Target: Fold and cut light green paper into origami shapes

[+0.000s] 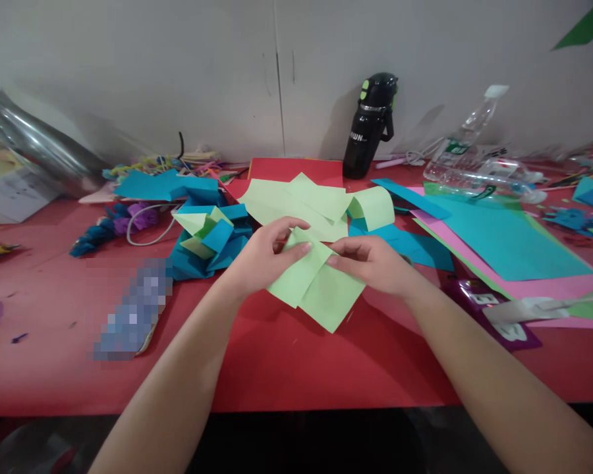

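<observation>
Light green paper (pixel 321 283), creased or overlapping along a diagonal, is held just above the red table by both hands. My left hand (pixel 271 253) pinches its upper left part, thumb on top and fingers behind. At the upper right edge my right hand (pixel 370 260) grips the paper between thumb and fingers. Whether this is one folded sheet or two pieces I cannot tell. Just beyond lie more light green sheets (pixel 277 197) and a curled green strip (pixel 375 205). Left of my left hand sits a pile of folded blue and green paper pieces (pixel 212 243).
A black bottle (pixel 368 128) leans near the wall, with clear plastic bottles (pixel 467 141) to its right. Blue and pink sheets (pixel 518 230) overlap on the right beside a purple packet (pixel 514 332). A metal flask (pixel 39 145) stands far left on the red table (pixel 336 375).
</observation>
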A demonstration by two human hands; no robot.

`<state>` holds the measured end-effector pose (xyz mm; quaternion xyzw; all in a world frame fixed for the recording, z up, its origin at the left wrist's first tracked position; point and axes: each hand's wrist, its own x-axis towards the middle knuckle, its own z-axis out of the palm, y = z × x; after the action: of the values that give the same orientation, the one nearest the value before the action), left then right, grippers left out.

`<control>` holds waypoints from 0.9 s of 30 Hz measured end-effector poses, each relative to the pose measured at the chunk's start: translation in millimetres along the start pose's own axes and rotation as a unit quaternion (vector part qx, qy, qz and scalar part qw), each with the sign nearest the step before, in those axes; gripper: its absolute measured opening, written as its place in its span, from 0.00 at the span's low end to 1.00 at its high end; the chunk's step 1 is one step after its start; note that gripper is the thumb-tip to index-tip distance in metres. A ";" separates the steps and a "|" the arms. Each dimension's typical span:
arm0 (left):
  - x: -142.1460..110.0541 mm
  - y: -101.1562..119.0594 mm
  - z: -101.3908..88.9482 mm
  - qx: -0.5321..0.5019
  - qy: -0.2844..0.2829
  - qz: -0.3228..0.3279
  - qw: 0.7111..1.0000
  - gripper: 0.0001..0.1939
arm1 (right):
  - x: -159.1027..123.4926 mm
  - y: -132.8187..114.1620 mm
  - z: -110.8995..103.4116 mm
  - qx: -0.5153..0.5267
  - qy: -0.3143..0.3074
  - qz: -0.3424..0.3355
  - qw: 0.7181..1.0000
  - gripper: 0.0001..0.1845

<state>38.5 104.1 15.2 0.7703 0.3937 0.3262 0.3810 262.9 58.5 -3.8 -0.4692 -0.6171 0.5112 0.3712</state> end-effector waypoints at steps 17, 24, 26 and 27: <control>-1.5 0.4 -0.9 -0.139 -0.022 -0.055 0.989 0.13 | -1.9 -6.2 1.8 -0.044 0.068 0.003 0.997 0.18; -1.6 1.3 -1.0 -0.134 -0.020 -0.064 0.989 0.14 | -2.1 -6.5 1.5 -0.041 0.069 0.012 0.997 0.19; -1.7 2.2 -1.1 -0.130 -0.019 -0.062 0.989 0.14 | -1.9 -5.9 1.0 -0.043 0.068 0.012 0.997 0.19; -1.8 2.8 -1.2 -0.128 -0.018 -0.061 0.990 0.14 | -1.9 -5.6 0.7 -0.045 0.067 0.012 0.997 0.19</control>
<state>37.6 101.8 17.8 0.6956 0.3883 0.3360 0.5025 261.7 56.4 1.6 -0.5258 -0.6073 0.4553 0.3838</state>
